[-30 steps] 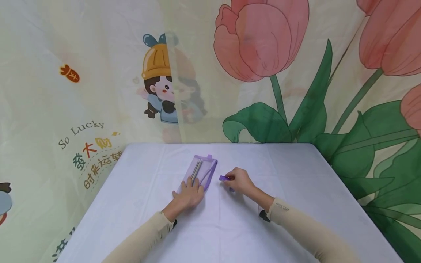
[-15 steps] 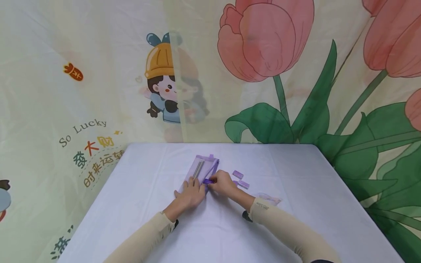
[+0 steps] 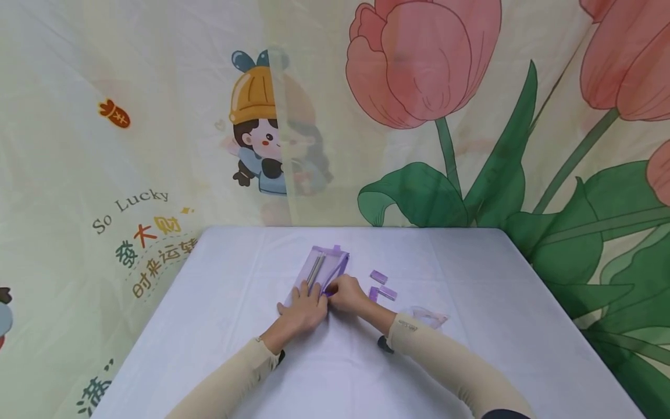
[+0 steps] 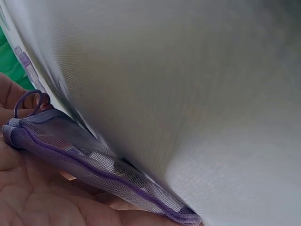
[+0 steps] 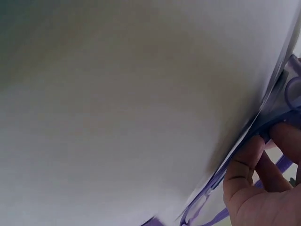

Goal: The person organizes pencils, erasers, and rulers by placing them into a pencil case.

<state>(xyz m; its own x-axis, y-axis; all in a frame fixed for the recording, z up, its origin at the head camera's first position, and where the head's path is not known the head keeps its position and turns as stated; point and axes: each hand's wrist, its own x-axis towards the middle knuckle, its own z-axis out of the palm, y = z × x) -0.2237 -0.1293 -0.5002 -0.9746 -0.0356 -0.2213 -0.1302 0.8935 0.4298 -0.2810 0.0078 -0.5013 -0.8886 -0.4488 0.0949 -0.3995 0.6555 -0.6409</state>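
A purple mesh zip pouch (image 3: 333, 263) lies flat on the white table, with slim silver sticks, perhaps pens, (image 3: 316, 270) showing through the mesh. My left hand (image 3: 303, 309) rests on the pouch's near part, fingers spread. In the left wrist view the pouch's zip edge (image 4: 94, 165) runs along that palm, with a ring pull at one end. At the pouch's right side, my right hand (image 3: 348, 294) pinches a small purple block at the zip opening. The fingers mostly hide this block; the right wrist view shows the fingertips (image 5: 249, 150) against the opening's edge.
Right of the right hand lie small purple blocks (image 3: 379, 276), three in all. Nearer the right forearm is a clear plastic piece (image 3: 429, 317) with pinkish marks. A printed curtain (image 3: 324, 116) hangs behind the table's back edge.
My right hand has moved left, carrying the purple block from beside the loose blocks to the pouch's opening. The loose blocks and clear piece have come into view. The left hand stays put.
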